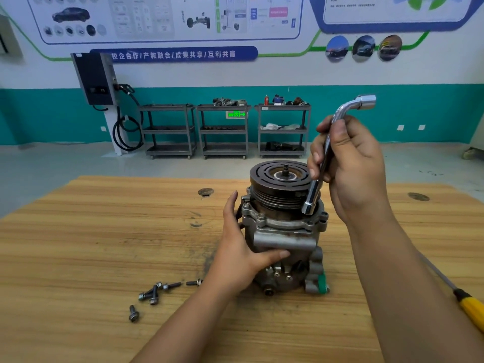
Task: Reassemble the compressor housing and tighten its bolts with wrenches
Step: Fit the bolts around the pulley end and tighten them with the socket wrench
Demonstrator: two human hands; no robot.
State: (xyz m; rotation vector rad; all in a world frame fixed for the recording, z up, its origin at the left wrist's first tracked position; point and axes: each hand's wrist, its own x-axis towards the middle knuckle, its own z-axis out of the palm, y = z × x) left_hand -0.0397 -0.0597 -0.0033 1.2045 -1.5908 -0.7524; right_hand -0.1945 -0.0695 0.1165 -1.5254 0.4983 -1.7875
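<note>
**Our two hands at the compressor**

Our forearms reach in from the bottom edge over a table [104, 231] of pale, streaky wood grain, with dark smudges near the middle. At the far right edge lies a screwdriver [471, 309] with a yellow handle and a thin steel shank, partly hidden by our right arm.

Our left hand [242, 254] grips the compressor [282, 231]. The thumb is pressed flat across the front of the body and the fingers reach up round its left side, spread away from the thumb. The compressor stands upright at the centre of the table. It is dull grey cast metal, lumpy with lugs and ports, and hex heads show on its flange. On top sits a dark, round, grooved pulley [277, 179] with curved slots in its face and a threaded stub at the centre.

Our right hand [351, 169] holds a bright, polished L-shaped wrench [313, 197], its fingers curled tightly round the shaft. The bent socket end sticks up above the fist. The lower socket end comes down beside the pulley at the flange; we cannot tell whether it sits on a bolt head.

Loose bolts [154, 293] with dark shanks and washered heads lie scattered on the table to the left of the compressor, well apart from it.

Grey metal carts [224, 129] stand against the far teal wall.
</note>
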